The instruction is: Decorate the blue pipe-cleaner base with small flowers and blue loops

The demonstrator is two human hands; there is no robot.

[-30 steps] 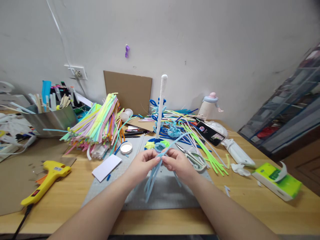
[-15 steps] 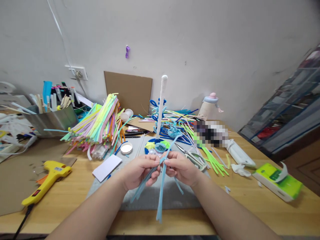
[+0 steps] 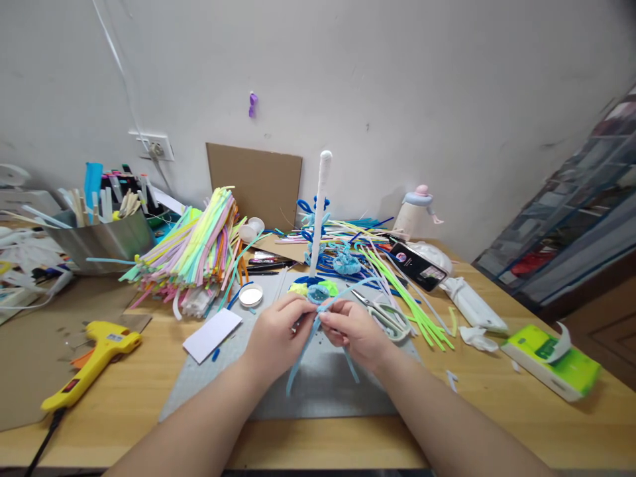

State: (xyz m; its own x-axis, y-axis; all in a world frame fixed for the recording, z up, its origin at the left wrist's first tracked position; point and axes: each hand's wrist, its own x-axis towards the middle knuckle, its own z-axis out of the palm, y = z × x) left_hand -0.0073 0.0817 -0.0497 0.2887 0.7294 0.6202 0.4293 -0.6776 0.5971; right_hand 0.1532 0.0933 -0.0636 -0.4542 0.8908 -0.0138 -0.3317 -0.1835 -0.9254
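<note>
Light-blue pipe cleaners [image 3: 303, 361] are pinched between my two hands above the grey mat. My left hand [image 3: 281, 333] is closed on them with its back turned up, hiding part of the strands. Close beside it, my right hand [image 3: 355, 329] pinches the same bundle where the strands cross. One strand rises to the upper right, and others hang down. Just beyond my fingers stands a white wrapped rod [image 3: 320, 212], upright on a base with blue, yellow and green fuzzy pieces [image 3: 318, 291].
Scissors [image 3: 385, 315] lie right of my hands, near green pipe cleaners [image 3: 417, 305] and a phone [image 3: 418, 266]. At left are a pipe cleaner pile [image 3: 199, 245], a white card [image 3: 212, 335] and a yellow glue gun [image 3: 92, 361]. A green packet [image 3: 551, 361] sits far right.
My left hand has turned over so its back faces up. The hanging strands have swung left and show less, while the upper strand now tilts further right.
</note>
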